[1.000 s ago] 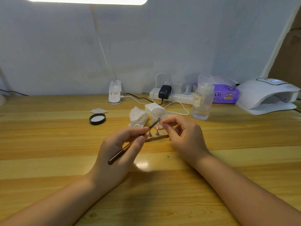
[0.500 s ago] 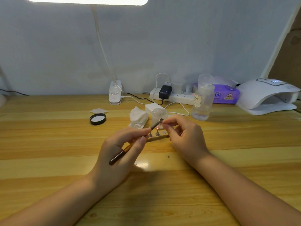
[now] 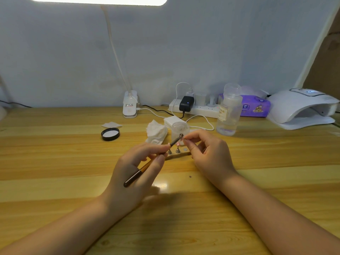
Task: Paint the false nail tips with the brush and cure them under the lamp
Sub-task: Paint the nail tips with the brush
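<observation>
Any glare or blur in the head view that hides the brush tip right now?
Head view: overhead light panel blown out; a glare patch on the table below the hands; wide-angle bending at the edges; brush tip small and soft against the right hand fingertips.

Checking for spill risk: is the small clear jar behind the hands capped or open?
Open, as far as visible. The clear jar shows no lid at its rim, and a black lid lies upside down on the table, apart to its left.

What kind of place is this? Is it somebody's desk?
Probably a home desk set up for doing nails. A white curing lamp sits at the back right, the left hand holds a small brush, and tiny nail stands wait on the wooden table.
</observation>
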The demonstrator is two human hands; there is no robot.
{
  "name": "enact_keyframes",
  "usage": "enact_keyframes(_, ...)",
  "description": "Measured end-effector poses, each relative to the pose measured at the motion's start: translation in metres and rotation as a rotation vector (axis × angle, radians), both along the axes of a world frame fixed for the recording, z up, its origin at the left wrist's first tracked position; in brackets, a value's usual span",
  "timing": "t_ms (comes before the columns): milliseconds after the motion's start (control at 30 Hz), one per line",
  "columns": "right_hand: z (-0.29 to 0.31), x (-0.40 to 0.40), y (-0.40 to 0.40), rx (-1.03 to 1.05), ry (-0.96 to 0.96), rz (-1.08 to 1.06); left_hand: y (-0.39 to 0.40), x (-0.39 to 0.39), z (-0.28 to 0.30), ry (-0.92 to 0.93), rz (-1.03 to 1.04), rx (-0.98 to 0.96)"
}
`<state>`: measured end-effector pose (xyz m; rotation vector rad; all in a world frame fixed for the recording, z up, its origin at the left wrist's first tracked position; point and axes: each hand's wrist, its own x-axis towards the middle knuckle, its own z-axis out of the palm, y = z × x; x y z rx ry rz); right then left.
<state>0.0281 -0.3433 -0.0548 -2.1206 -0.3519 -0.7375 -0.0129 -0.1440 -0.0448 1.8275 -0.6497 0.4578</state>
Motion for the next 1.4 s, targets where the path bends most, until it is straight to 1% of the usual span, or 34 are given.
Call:
enact_keyframes(133,0.000,0.000,0.000,0.005,0.005,0.004,0.002,-0.001,0.001,-0.017,-0.018,-0.033)
enact_keyframes(233,0.000,0.000,0.000,0.028,0.014,0.007,0.001,-0.002,0.002,-0.029,0.013,-0.051)
enact_keyframes(400,0.000,-0.001,0.001,0.028,0.033,0.036,-0.001,0.002,0.001,0.061,0.001,-0.112)
enact_keyframes(533,0.000,-0.001,0.001,0.040,0.039,0.041,0.003,0.004,-0.005,0.125,-0.011,-0.081)
enact_keyframes(733,0.001,-0.001,0.001,0.039,0.037,0.047,0.006,0.005,-0.006,0.116,-0.038,-0.087)
enact_keyframes(900,0.001,-0.001,0.001,0.041,0.045,0.054,0.004,0.005,-0.004,0.103,-0.059,-0.208)
enact_keyframes(1100,0.002,-0.002,0.001,0.030,0.025,0.060,0.000,0.002,0.002,0.130,-0.039,-0.148)
enact_keyframes(1233,0.002,-0.002,0.001,0.020,0.023,0.057,0.001,-0.004,0.003,0.091,-0.043,-0.087)
enact_keyframes(1400,0.001,-0.001,0.000,0.016,0.023,0.057,0.005,0.004,0.003,0.162,-0.054,-0.108)
